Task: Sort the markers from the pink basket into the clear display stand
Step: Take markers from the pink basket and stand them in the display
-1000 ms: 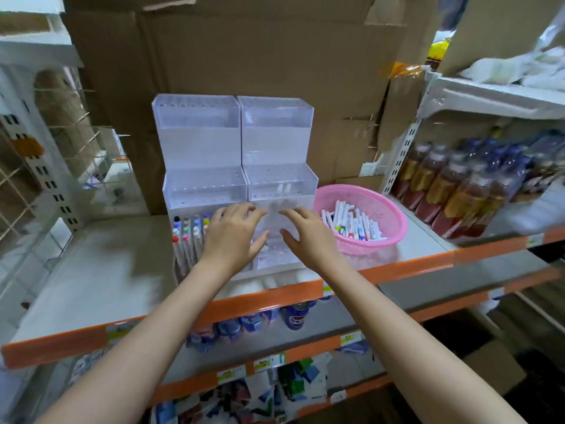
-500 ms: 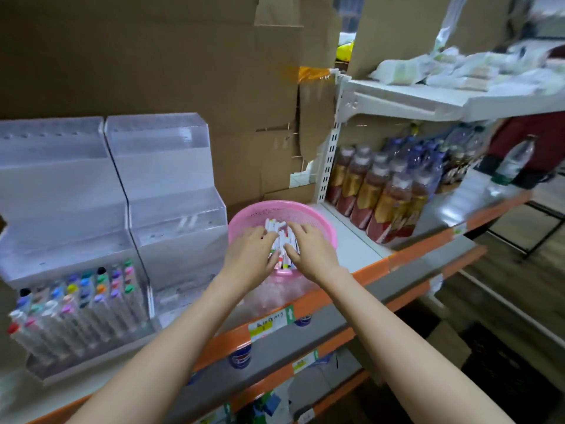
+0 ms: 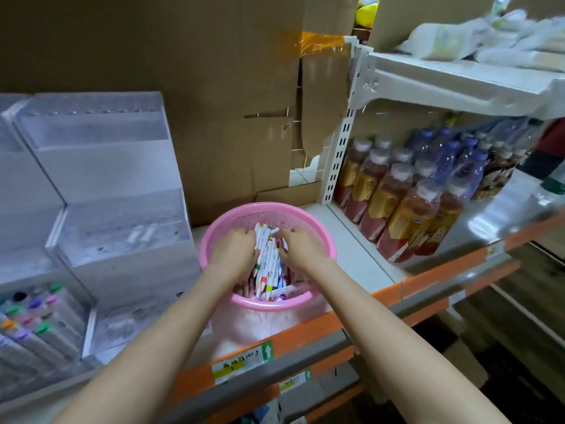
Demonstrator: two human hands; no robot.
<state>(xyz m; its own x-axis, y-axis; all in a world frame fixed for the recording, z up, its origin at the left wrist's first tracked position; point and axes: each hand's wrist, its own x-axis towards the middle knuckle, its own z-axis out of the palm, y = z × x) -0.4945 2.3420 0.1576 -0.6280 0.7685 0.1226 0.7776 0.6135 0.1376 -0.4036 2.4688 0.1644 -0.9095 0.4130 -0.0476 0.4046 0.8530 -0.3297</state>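
- A second ago both your hands are over at the clear display stand [image 3: 122,215]. Now they're both down in the pink basket [image 3: 214,231], lower middle of the frame. Your view swings right with them, so the stand sits off at the left edge.
- Your left hand [image 3: 234,252] and right hand [image 3: 301,247] are on either side of the markers [image 3: 269,267]. Fingers are curled down into the pile, with a white bundle sitting between your thumbs.
- Grip-wise, both hands are curled and fairly narrow. I can't tell if either one actually has a marker pinched yet or is just raking them together, because the fingertips are buried.
- The basket sits right behind the orange shelf edge [image 3: 305,328], just beside the stand, with the bottles [image 3: 394,209] off to the right.
- My read is that this is the grab for the next lot. Only the front tier at lower left shows coloured caps [image 3: 39,313]. The upper tiers look unfilled and the basket holds plenty, so you're early on.
- Careful with a big scoop, since loose ones could slip out on the way over.
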